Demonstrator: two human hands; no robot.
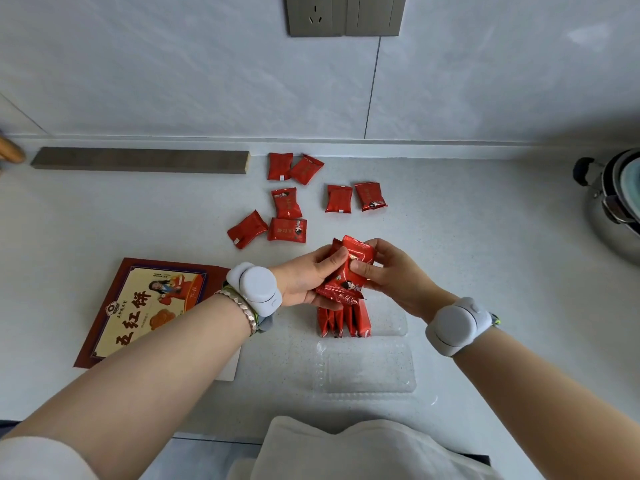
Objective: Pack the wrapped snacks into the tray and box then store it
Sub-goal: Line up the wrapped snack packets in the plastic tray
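Observation:
A small stack of red wrapped snacks (349, 271) is held between my left hand (308, 275) and my right hand (391, 271), just above the far end of the clear plastic tray (367, 368). Several red snacks (343, 320) stand on edge in the tray's far compartment; its near compartment holds nothing. Several loose red snacks (287, 216) lie scattered on the counter beyond my hands. The flat red and cream snack box (145, 306) lies at the left, partly under my left forearm.
A grey wooden strip (138, 161) lies along the back wall. A steel pot (613, 209) stands at the right edge. A wall socket (343, 15) is above. My white garment (346, 448) covers the counter's front edge.

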